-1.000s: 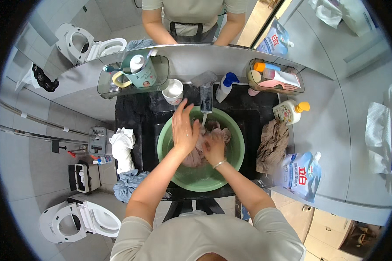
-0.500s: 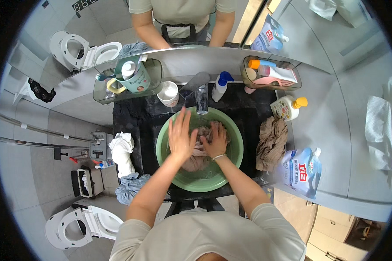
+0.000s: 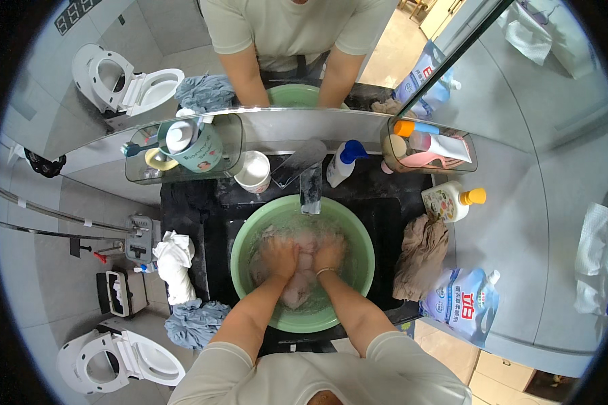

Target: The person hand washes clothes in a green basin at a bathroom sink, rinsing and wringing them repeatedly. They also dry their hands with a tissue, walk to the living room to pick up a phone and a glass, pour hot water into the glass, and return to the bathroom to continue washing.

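Observation:
A round green basin (image 3: 237, 263) holds water and a soaked, pale pinkish cloth (image 3: 298, 290) with its lower end bunched toward me. My left hand (image 3: 279, 258) is down in the water on the cloth's left side. On its right side is my right hand (image 3: 329, 253), with a thin bracelet at the wrist. Both hands press against the cloth, and ripples and splashes blur their fingers, so I cannot tell whether they grip it. A metal faucet (image 3: 310, 189) reaches over the basin's far rim.
On the dark counter, a white cup (image 3: 253, 172) and a blue-topped pump bottle (image 3: 345, 162) flank the faucet. Right of the basin lie a brown cloth (image 3: 420, 260), a yellow-capped bottle (image 3: 446, 201) and a blue-white pouch (image 3: 463, 304). White (image 3: 175, 266) and blue cloths (image 3: 196, 324) lie left.
Both hands have gone from raised and spread above the cloth to down in the water against it. The water is now stirred up, and my view has tilted a little upward.

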Action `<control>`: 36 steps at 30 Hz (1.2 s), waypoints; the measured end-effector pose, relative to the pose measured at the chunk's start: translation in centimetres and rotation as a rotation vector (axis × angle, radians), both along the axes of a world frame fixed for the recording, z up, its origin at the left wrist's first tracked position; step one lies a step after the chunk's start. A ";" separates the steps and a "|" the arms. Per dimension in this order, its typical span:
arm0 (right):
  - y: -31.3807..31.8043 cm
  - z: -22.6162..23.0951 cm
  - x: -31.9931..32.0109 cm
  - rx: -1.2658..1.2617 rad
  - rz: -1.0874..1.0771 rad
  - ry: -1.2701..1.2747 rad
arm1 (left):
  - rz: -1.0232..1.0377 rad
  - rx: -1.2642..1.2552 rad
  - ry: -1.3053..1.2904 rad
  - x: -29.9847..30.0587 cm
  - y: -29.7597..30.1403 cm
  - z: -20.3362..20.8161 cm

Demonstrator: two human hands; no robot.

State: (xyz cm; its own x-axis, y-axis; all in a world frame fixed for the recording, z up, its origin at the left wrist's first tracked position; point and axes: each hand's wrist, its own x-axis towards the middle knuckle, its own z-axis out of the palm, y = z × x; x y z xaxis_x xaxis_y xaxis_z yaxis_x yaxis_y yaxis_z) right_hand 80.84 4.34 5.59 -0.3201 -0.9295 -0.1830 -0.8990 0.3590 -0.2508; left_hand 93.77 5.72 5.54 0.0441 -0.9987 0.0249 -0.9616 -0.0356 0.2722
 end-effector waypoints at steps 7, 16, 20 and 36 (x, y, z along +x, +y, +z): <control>-2.4 2.1 -0.7 0.015 0.017 -0.335 | 0.087 0.035 0.233 1.0 -3.6 -0.7; 2.1 12.4 -0.4 -0.494 0.384 -0.815 | 0.325 0.027 0.978 7.6 -2.0 6.3; 5.6 11.3 -2.1 -0.343 0.425 -0.723 | 0.105 0.041 0.373 4.7 0.7 9.5; 2.4 4.0 1.3 -0.060 0.227 -0.130 | 0.073 0.062 0.070 0.0 1.2 1.9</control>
State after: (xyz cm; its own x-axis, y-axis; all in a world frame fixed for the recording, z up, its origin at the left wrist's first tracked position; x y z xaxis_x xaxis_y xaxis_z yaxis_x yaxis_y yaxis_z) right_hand 82.16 6.76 9.59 -0.0796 -0.9853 -0.1510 -0.9136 0.1327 -0.3844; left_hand 93.74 6.90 7.41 0.1166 -0.9923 -0.0423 -0.9344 -0.1241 0.3341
